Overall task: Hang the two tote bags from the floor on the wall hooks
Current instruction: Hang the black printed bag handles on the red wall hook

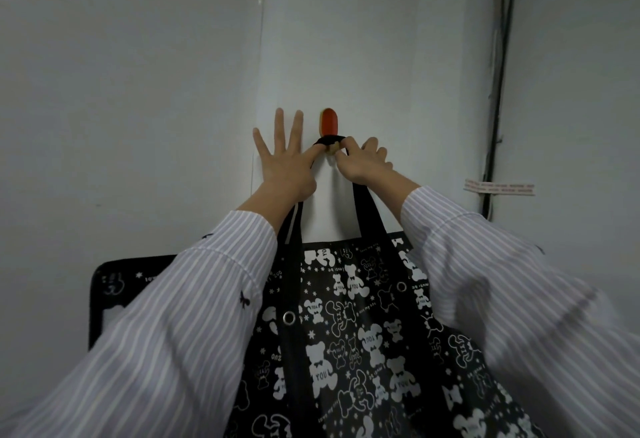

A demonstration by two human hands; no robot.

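Observation:
A black tote bag [349, 327] printed with white bears hangs below a red-and-wood wall hook [329, 122]. Its black handles [328, 141] loop over the hook's peg. My left hand [285, 164] pinches the handle with thumb and forefinger just left of the hook, the other fingers spread against the wall. My right hand [363, 160] grips the handle on the right side of the hook. A second black tote bag [110, 285] with the same print hangs lower left, mostly hidden behind my left sleeve; its hook is not visible.
The pale wall [138, 91] fills the view. A dark cable [498, 91] runs down the right corner, with a strip of tape [498, 188] beside it. My striped sleeves cover much of the lower frame.

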